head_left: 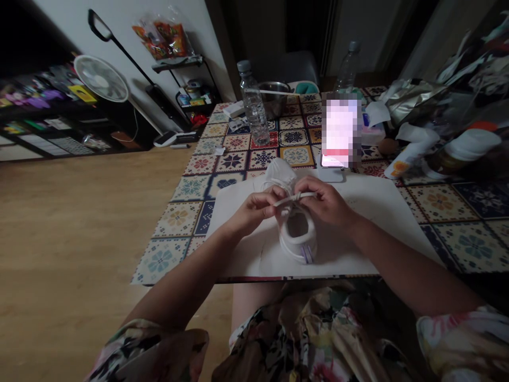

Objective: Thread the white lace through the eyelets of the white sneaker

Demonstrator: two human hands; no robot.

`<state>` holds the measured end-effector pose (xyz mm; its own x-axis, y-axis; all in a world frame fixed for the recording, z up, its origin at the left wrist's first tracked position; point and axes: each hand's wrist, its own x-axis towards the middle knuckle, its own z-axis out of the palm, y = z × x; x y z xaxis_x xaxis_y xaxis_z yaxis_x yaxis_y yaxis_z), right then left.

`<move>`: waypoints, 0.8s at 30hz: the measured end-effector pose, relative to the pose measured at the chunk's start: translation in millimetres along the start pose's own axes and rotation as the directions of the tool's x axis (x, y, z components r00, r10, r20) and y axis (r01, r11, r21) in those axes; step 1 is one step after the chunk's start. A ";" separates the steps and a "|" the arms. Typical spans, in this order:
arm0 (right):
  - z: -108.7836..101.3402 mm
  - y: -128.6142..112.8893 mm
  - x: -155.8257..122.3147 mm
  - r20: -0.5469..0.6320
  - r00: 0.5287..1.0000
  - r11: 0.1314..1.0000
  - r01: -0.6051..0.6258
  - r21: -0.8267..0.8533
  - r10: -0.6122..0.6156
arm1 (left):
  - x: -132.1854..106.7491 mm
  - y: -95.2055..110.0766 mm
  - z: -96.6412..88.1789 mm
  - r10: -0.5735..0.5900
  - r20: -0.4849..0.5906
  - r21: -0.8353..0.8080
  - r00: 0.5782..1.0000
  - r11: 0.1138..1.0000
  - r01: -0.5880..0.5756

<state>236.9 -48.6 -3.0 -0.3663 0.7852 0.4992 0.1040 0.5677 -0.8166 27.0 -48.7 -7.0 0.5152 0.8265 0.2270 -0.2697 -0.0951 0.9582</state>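
A white sneaker point(297, 246) with purple marks at its heel stands upright on a white sheet point(345, 254), toe pointing away from me. My left hand point(262, 206) pinches one part of the white shoelace point(293, 198) at the left of the shoe's opening. On the other side my right hand point(322, 199) is closed on the lace too, its fingers curled over it. Between the two hands the lace crosses above the tongue in what looks like a knot or loop. My fingers partly hide the lacing and the toe.
Just beyond the sheet a phone point(340, 132) with a blurred screen leans on a stand. A plastic bottle point(255, 109) and a metal pot point(274, 98) stand at the back left of the patterned table point(186, 191). Toward the right are a white tube point(411, 151) and a white-capped jar point(461, 151).
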 end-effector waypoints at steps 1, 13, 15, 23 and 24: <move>-1.2 0.4 0.7 -0.029 0.999 0.999 -0.015 0.036 0.016 | 0.2 1.5 -1.1 0.004 -0.034 -0.029 0.999 1.000 -0.005; -35.8 -7.8 17.3 -0.419 0.891 0.866 0.064 0.496 0.174 | 1.1 25.0 -20.5 0.151 -0.492 -0.408 0.857 0.830 -0.380; -43.2 -10.5 18.3 -0.443 0.876 0.859 0.068 0.507 0.192 | -1.5 26.1 -25.0 0.164 -0.566 -0.363 0.808 0.831 -0.423; -12.0 -11.2 1.5 -0.241 0.943 0.941 -0.154 0.302 0.231 | -8.5 21.1 -13.1 0.023 0.022 -0.275 0.999 0.961 -0.016; -4.6 -11.7 -2.0 -0.184 0.962 0.959 -0.155 0.239 0.202 | -7.5 17.6 -7.5 0.001 0.071 -0.261 0.997 0.965 0.017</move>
<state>240.6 -55.6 6.8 -0.1616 0.9153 0.3689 -0.0640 0.3633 -0.9295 12.3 -52.4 6.9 0.5711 0.7850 0.2400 -0.4640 0.0675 0.8832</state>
